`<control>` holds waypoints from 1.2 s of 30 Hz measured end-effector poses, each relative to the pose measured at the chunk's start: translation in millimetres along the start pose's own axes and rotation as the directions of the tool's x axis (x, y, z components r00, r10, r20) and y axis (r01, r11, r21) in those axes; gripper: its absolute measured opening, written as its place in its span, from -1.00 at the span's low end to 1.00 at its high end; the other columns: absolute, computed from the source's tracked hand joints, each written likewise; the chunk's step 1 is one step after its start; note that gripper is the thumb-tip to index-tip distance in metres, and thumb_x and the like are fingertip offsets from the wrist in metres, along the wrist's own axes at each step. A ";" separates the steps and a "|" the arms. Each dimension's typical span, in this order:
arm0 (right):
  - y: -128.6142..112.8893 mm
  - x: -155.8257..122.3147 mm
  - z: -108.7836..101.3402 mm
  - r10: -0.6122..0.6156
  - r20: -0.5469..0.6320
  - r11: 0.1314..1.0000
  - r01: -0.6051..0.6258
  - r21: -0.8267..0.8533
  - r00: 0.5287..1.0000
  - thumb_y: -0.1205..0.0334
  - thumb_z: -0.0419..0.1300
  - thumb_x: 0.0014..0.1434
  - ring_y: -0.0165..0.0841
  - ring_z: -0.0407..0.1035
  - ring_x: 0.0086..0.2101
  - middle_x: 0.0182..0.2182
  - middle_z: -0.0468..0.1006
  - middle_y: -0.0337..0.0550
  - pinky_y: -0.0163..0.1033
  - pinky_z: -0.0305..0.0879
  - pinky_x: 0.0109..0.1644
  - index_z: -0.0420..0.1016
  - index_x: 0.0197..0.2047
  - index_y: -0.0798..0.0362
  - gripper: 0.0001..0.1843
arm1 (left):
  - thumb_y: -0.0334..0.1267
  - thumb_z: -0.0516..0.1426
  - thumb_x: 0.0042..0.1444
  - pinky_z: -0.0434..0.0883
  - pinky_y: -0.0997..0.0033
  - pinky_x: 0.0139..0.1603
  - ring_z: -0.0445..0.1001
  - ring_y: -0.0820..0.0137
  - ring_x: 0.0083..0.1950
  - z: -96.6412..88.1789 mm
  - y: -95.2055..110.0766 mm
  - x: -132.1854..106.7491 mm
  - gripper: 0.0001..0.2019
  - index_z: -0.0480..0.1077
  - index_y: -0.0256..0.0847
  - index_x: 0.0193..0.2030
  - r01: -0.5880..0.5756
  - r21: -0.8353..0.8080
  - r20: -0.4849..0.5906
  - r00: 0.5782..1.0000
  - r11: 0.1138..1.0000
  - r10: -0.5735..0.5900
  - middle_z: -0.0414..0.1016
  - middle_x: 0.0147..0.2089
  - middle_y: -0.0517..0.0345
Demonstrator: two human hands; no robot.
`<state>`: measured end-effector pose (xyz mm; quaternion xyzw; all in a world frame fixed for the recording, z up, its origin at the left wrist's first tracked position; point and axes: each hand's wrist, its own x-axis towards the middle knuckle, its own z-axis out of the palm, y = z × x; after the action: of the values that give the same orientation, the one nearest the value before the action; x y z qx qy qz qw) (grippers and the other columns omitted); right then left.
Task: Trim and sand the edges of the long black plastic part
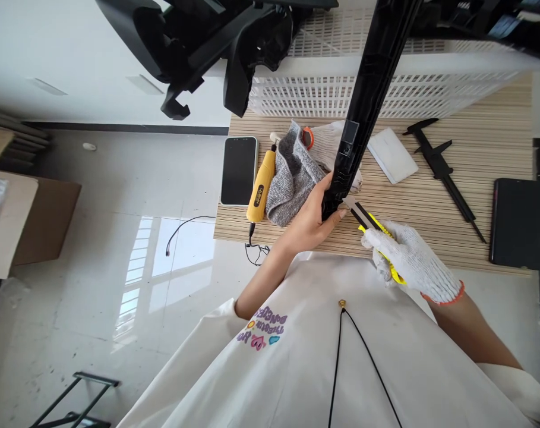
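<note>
My bare left hand grips the near end of a long black plastic part, which slants up and away over the table. In a white knitted glove, my right hand is closed around a yellow and black utility knife. The knife's blade is out, and its tip is at the lower end of the plastic part, close to my left fingers. Whether the blade touches the plastic I cannot tell. A grey cloth lies just left of the part, partly under my left wrist.
On the striped table lie a yellow rotary tool, a phone, a white block, a black caliper and a dark phone-like device. White plastic baskets hold larger black parts that overhang the left side.
</note>
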<state>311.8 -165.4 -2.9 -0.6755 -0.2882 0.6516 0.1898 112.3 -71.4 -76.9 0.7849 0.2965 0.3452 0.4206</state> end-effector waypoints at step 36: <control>-19.1 6.8 1.8 0.124 -0.014 0.992 -0.123 0.040 0.992 -0.17 0.17 0.22 -0.40 0.26 -0.67 -0.70 0.34 -0.34 -0.33 0.18 -0.64 0.34 -0.30 -0.03 -0.64 | -0.23 -0.05 0.41 0.08 -0.09 0.48 -0.04 0.05 0.53 8.7 8.2 0.3 -0.26 -0.49 -0.14 0.53 -0.001 0.171 -0.069 0.998 0.985 0.013 -0.15 0.54 -0.22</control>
<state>307.2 -146.7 3.8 -0.6934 -0.2317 0.6621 0.1646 120.8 -79.0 -73.3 0.8066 0.3369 0.3471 0.3398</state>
